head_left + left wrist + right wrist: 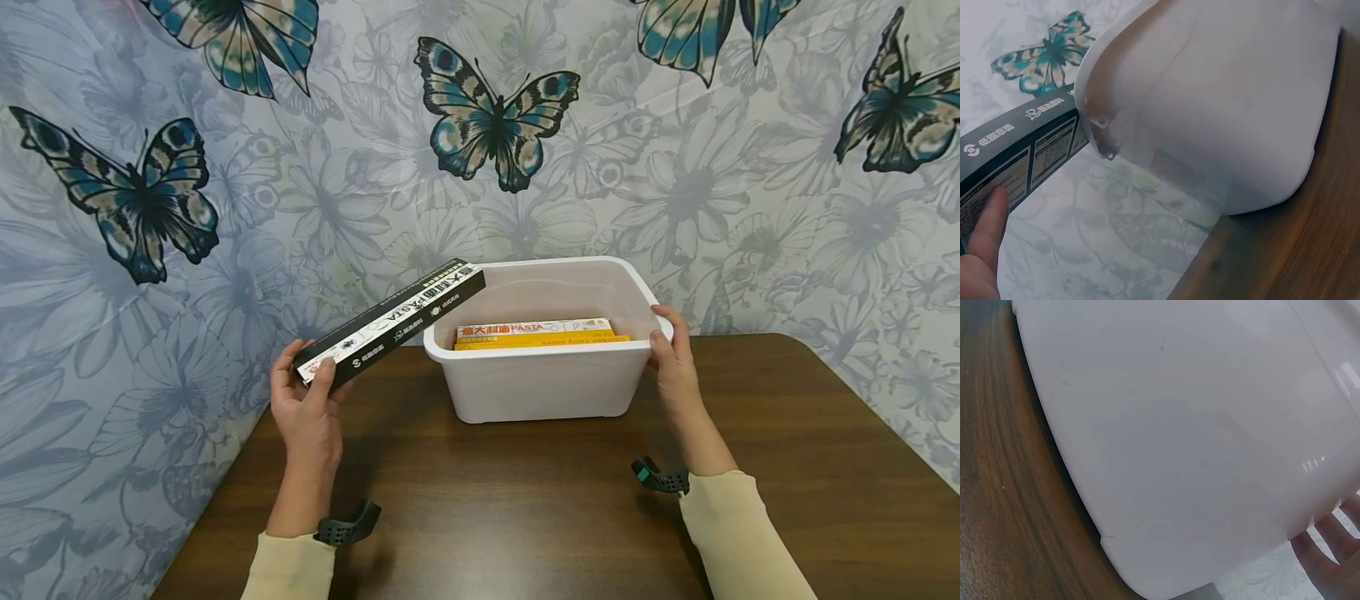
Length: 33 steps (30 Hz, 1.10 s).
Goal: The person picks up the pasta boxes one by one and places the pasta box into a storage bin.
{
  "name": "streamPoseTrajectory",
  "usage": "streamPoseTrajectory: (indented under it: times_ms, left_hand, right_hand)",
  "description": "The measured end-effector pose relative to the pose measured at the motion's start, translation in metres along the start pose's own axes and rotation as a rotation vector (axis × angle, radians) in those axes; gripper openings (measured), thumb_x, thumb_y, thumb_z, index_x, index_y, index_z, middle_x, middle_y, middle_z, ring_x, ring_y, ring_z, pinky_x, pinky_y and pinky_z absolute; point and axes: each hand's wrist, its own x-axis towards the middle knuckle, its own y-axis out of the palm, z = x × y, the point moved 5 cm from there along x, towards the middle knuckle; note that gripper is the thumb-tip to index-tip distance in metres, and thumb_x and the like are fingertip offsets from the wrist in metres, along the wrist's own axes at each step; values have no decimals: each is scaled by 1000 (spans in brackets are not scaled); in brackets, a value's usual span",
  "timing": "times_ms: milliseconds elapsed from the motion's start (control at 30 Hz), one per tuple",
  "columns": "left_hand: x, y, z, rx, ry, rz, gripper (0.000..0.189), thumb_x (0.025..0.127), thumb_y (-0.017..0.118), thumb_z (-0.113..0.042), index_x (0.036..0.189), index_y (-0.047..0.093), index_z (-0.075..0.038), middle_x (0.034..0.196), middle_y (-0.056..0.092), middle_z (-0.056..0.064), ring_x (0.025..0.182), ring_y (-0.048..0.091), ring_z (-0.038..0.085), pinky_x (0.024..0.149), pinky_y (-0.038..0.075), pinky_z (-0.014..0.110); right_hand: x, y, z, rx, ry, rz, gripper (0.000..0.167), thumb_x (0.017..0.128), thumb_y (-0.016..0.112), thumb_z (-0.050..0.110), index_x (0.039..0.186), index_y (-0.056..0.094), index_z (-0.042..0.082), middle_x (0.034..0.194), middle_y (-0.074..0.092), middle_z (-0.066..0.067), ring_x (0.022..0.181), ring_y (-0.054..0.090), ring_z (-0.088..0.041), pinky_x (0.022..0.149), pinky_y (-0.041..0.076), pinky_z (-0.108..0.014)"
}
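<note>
My left hand (pixel 306 412) grips the lower end of a long black pasta box (pixel 397 321) with a white printed face. The box slants up to the right, and its far end overlaps the left rim of a white plastic bin (pixel 536 387). At the bin's right end my right hand (pixel 675 362) holds the rim, thumb toward the front. Inside the bin a yellow curry sauce box (pixel 540 341) stands in front of a white pasta box (pixel 551 326); their lower parts are hidden by the front wall. In the left wrist view, a finger (pixel 990 228) lies along the black box's side.
The bin stands on a brown wooden table (pixel 510 500), close to its back edge. Behind it rises a wall covering (pixel 337 208) with butterflies and pale flowers. A dark strap sits on each wrist.
</note>
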Motion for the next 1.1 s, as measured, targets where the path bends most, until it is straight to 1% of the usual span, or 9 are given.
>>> streamPoseTrajectory:
  times_ms: [233,300,500,533,667,733,800,933,1100]
  left_hand:
    - [0,2,-1,70,-61,3,57,92,60,9,144,43,-5,135,45,13,106,61,21,70,60,33]
    - [0,3,-3,74,-79,7,58,93,60,9,145,43,-8,136,44,13,107,61,21,70,60,33]
    - [2,5,-7,90,-121,60,63,95,55,8,151,36,-13,136,41,12,109,60,20,74,61,36]
    - [3,7,-7,102,-130,72,64,96,54,7,152,33,-15,141,38,11,111,59,19,75,61,36]
    - [6,11,-6,137,-159,83,61,96,56,5,148,33,-16,137,38,10,109,60,19,76,61,36]
    - [9,13,-5,157,-162,85,56,96,57,3,145,34,-15,135,39,9,108,60,18,76,61,35]
    - [11,15,-4,165,-164,78,54,96,57,2,144,37,-14,128,42,8,105,62,18,76,61,34]
    - [16,22,-4,174,-164,69,60,97,58,-1,150,35,-17,130,43,7,105,63,17,76,60,30]
    - [23,36,-1,190,-175,93,64,98,58,-4,154,33,-20,130,45,6,105,60,16,74,60,29]
  right_hand:
    - [1,1,0,8,-1,0,44,104,37,27,148,34,22,141,37,6,121,41,-17,92,38,-30]
    - [1,2,0,10,0,3,45,104,37,26,149,34,21,142,37,5,121,41,-16,92,38,-30]
    - [2,2,-2,29,-5,5,45,104,37,26,149,34,22,142,36,6,119,42,-16,91,39,-27]
    - [2,1,-2,31,-7,3,45,104,37,26,149,34,22,141,37,6,119,43,-16,90,39,-26]
    - [0,0,-2,31,-11,-5,44,104,38,25,148,35,21,138,39,8,118,43,-17,89,41,-24]
    - [-1,0,-2,34,-13,-10,44,104,38,25,148,35,22,138,39,8,118,43,-17,88,42,-23]
    - [0,1,-2,43,-19,-6,44,104,37,24,147,36,21,137,39,8,117,44,-16,87,42,-22]
    - [1,2,-1,56,-24,2,43,104,37,22,147,36,21,137,39,8,116,44,-16,86,42,-22]
    - [0,1,-1,44,-14,-9,43,105,38,23,148,35,21,137,39,7,117,44,-17,87,42,-22]
